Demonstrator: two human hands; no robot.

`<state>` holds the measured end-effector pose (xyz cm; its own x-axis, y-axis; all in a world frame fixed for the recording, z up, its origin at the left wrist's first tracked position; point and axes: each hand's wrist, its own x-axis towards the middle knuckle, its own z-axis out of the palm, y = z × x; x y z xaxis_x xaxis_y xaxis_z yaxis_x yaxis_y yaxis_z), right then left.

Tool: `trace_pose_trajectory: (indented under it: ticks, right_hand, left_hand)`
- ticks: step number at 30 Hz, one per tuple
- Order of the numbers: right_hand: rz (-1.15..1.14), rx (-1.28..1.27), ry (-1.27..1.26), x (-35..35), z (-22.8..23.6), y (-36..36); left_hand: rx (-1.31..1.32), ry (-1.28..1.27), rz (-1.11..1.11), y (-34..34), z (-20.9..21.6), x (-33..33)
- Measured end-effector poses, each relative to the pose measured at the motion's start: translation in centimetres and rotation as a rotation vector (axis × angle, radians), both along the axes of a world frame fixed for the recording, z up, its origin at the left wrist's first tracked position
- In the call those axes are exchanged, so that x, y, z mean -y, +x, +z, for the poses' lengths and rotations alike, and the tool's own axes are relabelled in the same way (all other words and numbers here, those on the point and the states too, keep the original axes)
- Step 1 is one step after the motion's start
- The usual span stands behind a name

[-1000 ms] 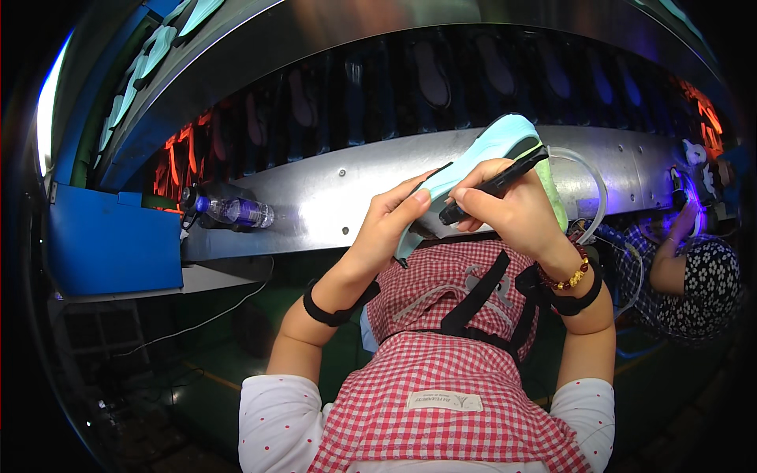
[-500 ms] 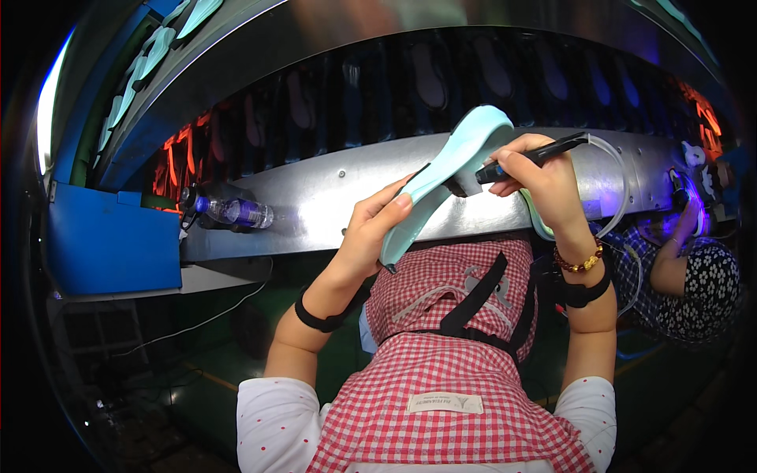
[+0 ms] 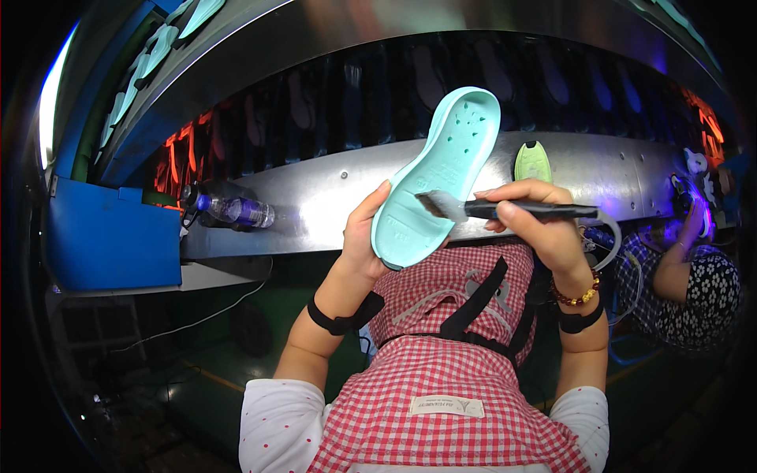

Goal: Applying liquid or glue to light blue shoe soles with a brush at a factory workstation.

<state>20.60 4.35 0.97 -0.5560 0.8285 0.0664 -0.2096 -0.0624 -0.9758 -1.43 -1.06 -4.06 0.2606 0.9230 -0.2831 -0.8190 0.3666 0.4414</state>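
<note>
A light turquoise shoe sole [image 3: 445, 162] is held tilted above the metal bench, its hollow inner face with small holes turned up toward me. My left hand [image 3: 365, 230] grips it by the heel end, on its left side. In my right hand [image 3: 544, 225] is a brush with a black handle [image 3: 512, 210] and a pale tube running from its rear end. The brush's dark bristle tip lies over the inner face near the heel; whether it touches cannot be made out. A lime-green sole [image 3: 534, 163] rests on the bench beyond my right hand.
The metal bench [image 3: 311, 203] runs across in front of me. Two bottles [image 3: 244, 213] lie at its left, beside a blue machine housing [image 3: 110, 236]. Behind it, a dark conveyor carries several soles [image 3: 300, 102]. A co-worker's arm [image 3: 674, 256] reaches in at right under violet light.
The turquoise sole has turned from edge-on to showing its inner face. My right hand has lowered and the brush now points left across the heel area. The lime-green sole has come into fuller view.
</note>
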Motion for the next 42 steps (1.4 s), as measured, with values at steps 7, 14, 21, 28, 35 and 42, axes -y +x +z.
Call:
trace_pose_trajectory:
  ticks: [7, 14, 21, 28, 35, 42]
  right_hand:
    - [0.010, 0.062, 0.038, 0.1, -1.0, -0.7]
    - [0.051, 0.255, 0.806, 2.6, -0.2, -1.6]
    - [-0.056, 0.319, 1.065, 3.4, -0.2, -2.1]
    - [-0.057, 0.155, 0.639, 2.7, 0.4, -0.9]
    - [-0.105, 0.161, 0.396, 0.3, -0.2, 0.1]
    - [-0.401, 0.292, 0.378, -3.2, -0.5, 0.9]
  left_hand:
    - [0.072, -0.023, -0.003, 0.1, 0.7, -0.1]
    - [0.154, 0.043, 0.068, -0.1, 1.2, -0.1]
    - [0.117, 0.135, 0.059, -0.5, 1.2, -0.2]
    - [0.077, 0.084, 0.049, -0.4, 1.2, -0.3]
    - [0.037, 0.018, 0.010, 0.1, 1.2, -0.2]
    - [0.078, -0.003, -0.008, 1.7, 1.0, -0.3]
